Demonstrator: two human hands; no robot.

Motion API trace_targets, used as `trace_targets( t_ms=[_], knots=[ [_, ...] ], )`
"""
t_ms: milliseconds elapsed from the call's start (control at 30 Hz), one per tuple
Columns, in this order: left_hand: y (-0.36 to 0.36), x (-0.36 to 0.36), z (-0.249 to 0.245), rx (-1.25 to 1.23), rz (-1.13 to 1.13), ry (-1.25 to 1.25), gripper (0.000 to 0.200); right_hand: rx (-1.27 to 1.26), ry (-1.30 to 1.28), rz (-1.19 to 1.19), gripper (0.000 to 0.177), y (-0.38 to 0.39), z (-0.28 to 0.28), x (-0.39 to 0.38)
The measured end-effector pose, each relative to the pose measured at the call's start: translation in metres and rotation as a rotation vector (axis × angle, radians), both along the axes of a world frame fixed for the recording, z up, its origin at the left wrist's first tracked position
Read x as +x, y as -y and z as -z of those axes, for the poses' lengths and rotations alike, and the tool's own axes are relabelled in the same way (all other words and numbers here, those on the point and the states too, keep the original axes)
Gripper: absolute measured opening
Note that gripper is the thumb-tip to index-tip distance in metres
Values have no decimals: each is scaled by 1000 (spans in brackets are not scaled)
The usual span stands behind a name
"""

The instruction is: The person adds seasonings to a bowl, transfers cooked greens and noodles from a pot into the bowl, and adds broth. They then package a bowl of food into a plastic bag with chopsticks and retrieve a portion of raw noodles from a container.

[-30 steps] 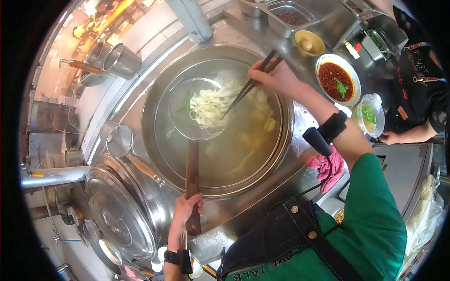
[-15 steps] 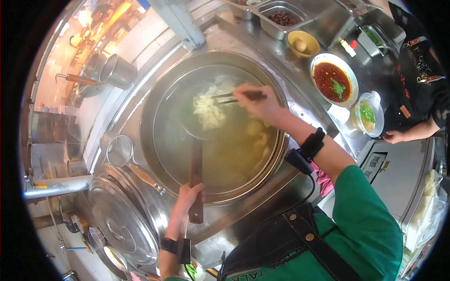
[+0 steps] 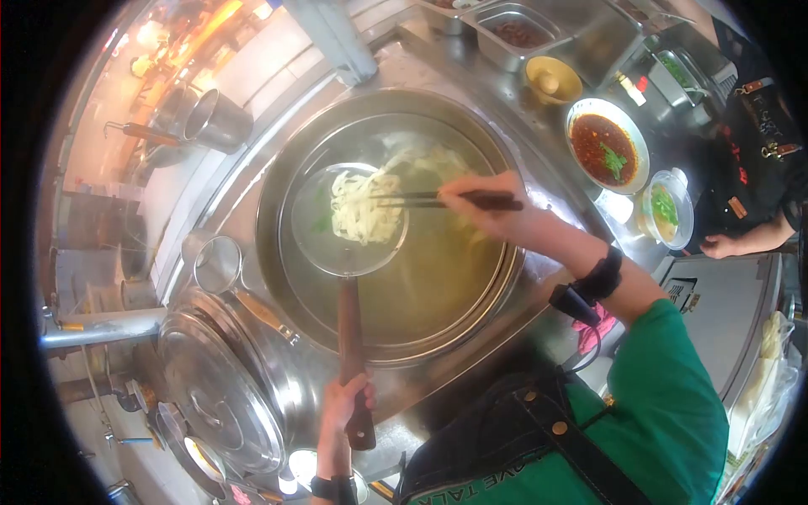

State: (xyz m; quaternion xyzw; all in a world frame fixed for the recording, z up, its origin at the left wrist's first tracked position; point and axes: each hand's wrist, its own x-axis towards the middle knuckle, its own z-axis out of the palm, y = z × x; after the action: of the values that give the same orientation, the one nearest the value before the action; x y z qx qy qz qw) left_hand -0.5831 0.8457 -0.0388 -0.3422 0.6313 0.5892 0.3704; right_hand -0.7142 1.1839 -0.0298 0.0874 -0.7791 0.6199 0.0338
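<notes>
The right hand [image 3: 486, 209] pinches dark chopsticks [image 3: 412, 200], their tips in the white noodles [image 3: 362, 210]. The left hand [image 3: 343, 402] is curled tight round the wooden handle [image 3: 348, 328] of the strainer [image 3: 316, 249], which holds those noodles over the big pot [image 3: 471, 320]. Cloudy broth [image 3: 438, 269] and steam hide whatever lies beneath, and the left wrist is cut off at the bottom edge.

Red chili bowl [image 3: 608, 147], yellow bowl [image 3: 553, 78] and pink cloth [image 3: 595, 330] at right; steel lid [image 3: 215, 383] lower left.
</notes>
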Motion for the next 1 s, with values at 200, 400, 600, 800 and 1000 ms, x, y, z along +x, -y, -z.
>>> trace_targets(
  t_ms=[200, 400, 600, 800, 1000],
  knots=[
    [4, 5, 4, 0, -27, -14, 22, 255, -358, -64, 9, 15, 8, -3],
    [12, 5, 11, 14, -69, 3, 23, 200, -413, -55, 5, 13, 2, 5],
    [-3, -1, 3, -38, -75, -10, 23, 142, -435, -122, 3, 44, 35, -8],
    [4, 4, 14, -24, -73, -4, 21, 339, -393, -59, 6, 17, 15, 7],
    [7, 4, 17, 21, -79, -38, 21, 154, -312, -108, 15, 20, 24, 11]
  ],
)
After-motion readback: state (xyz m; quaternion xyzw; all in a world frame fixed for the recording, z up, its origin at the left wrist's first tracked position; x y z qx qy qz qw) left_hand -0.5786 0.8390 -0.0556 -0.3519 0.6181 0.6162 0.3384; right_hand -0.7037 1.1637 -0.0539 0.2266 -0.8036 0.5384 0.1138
